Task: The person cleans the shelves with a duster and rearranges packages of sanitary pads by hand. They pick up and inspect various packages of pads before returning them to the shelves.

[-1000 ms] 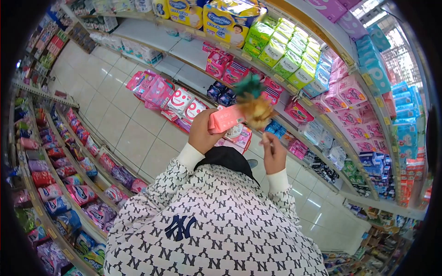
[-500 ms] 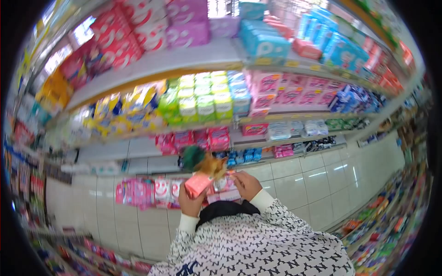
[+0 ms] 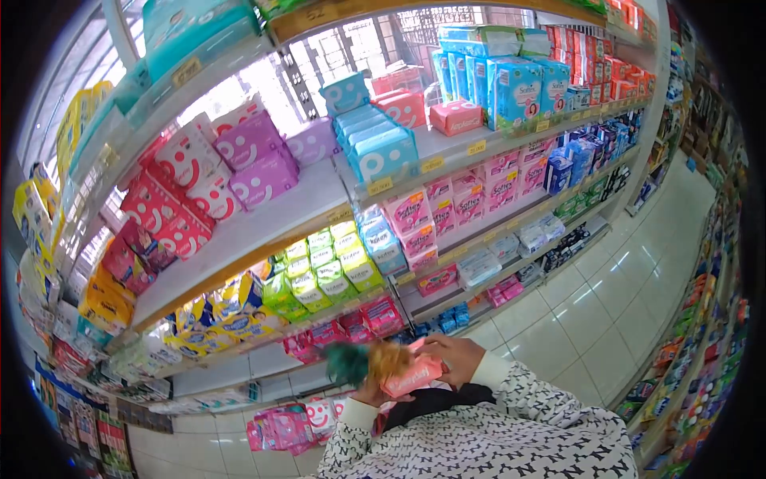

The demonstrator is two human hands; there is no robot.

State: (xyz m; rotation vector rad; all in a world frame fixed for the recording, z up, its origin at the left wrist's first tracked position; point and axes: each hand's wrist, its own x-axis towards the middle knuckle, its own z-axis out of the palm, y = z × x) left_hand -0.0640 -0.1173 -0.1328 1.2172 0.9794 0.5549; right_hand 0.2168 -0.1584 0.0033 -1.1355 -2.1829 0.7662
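Note:
A salmon-pink pack (image 3: 411,377) with white lettering is held low in front of my body. My left hand (image 3: 369,393) is closed on its left end, partly hidden by a feather duster. My right hand (image 3: 458,359) is curled at the pack's right side, its fingers folded by the upper edge. The blurred feather duster, with a green tip (image 3: 346,364) and brown feathers (image 3: 388,361), lies across the near side of the view, over the left hand and the pack. Its handle seems to run toward my right hand, mostly hidden.
A shelf (image 3: 263,259) ahead carries green packs (image 3: 323,271), pink packs (image 3: 503,184), blue packs (image 3: 379,152) and red packs (image 3: 167,211). Pink packs (image 3: 279,429) lie low at the left, above the tiled floor (image 3: 558,351). Another stocked shelf (image 3: 678,359) runs along the right.
The view has turned and tilted, so the shelves look closer and slanted. My right hand has come nearer to my left hand and the pack. The pack has turned, showing its lettering.

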